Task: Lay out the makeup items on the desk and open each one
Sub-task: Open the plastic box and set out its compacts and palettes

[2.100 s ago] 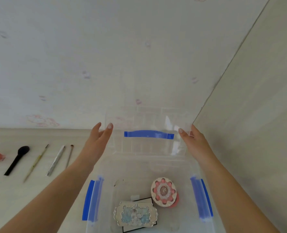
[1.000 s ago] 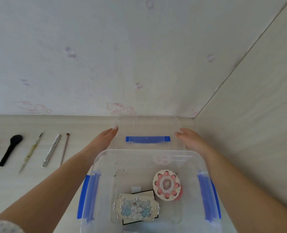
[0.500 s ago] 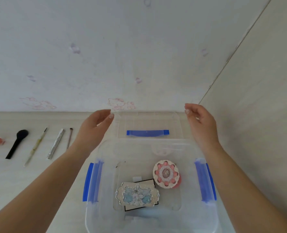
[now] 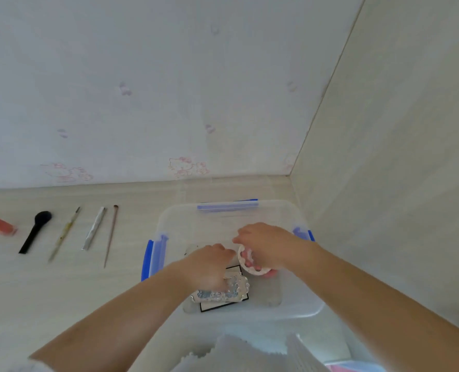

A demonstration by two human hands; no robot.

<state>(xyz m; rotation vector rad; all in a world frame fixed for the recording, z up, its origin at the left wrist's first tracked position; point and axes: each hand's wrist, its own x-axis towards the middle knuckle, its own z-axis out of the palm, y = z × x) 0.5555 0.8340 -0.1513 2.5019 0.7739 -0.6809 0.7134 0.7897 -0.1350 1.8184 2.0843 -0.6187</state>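
Round compact (image 4: 249, 260): white and pink, inside the clear storage box (image 4: 307, 304), toward its right half; it sits under my right hand, tilted up on edge so its patterned face turns left.
Right hand (image 4: 270, 244): reaches down into the box from the right, fingers curled over the top and far side of the round compact; it grips the compact.
Rectangular compact (image 4: 229, 289): silver frame with a blue face, lying flat on the box floor on top of a dark-edged white card (image 4: 223, 306); it is just left of and nearer to me than the round compact.
Left hand (image 4: 209, 265): also in the box, fingers bent down over the far left end of the rectangular compact; the picture is blurred there, so I cannot tell whether it grips the compact or only touches it.
Hands to each other: knuckles near, just apart, above the middle of the box.
Storage box: on the desk (image 4: 61, 291) in the corner by the walls, blue clips (image 4: 153, 257) on its left and right sides.
Lid (image 4: 228, 205): clear with a blue handle, lying behind the box against the wall.
Laid out on the desk, well left of the box: a pink bottle (image 4: 0, 226), a black brush (image 4: 36, 230), a thin yellowish stick (image 4: 64, 233), a silver tube (image 4: 94, 228), a thin brown brush (image 4: 111, 234), side by side in a row.
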